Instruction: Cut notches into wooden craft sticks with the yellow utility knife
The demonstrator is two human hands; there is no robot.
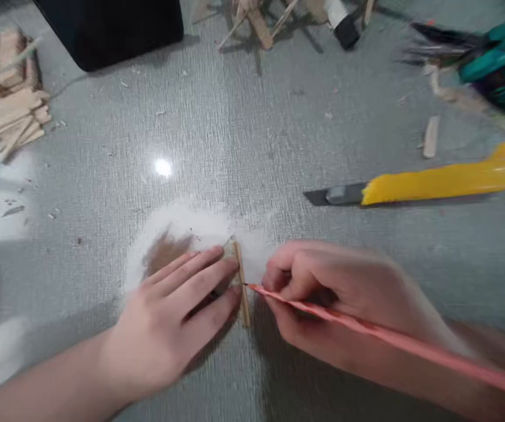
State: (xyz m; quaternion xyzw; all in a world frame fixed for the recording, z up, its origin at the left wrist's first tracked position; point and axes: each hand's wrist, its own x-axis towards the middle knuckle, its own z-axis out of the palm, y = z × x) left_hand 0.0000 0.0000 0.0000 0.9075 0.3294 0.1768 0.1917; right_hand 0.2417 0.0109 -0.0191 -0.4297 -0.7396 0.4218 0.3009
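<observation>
Left hand (177, 316) pressing thin wooden stick (242, 287) flat on grey table (252, 146), lower centre; right hand (335, 305) gripping pink pencil (367, 328), tip touching stick. Marking apparently under way, mark itself blurred. Yellow utility knife (432, 184) idle at right; cutting not yet done.

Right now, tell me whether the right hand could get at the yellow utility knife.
Probably yes: bare table lies between the right hand and the yellow utility knife, though that hand grips a pink pencil.
</observation>
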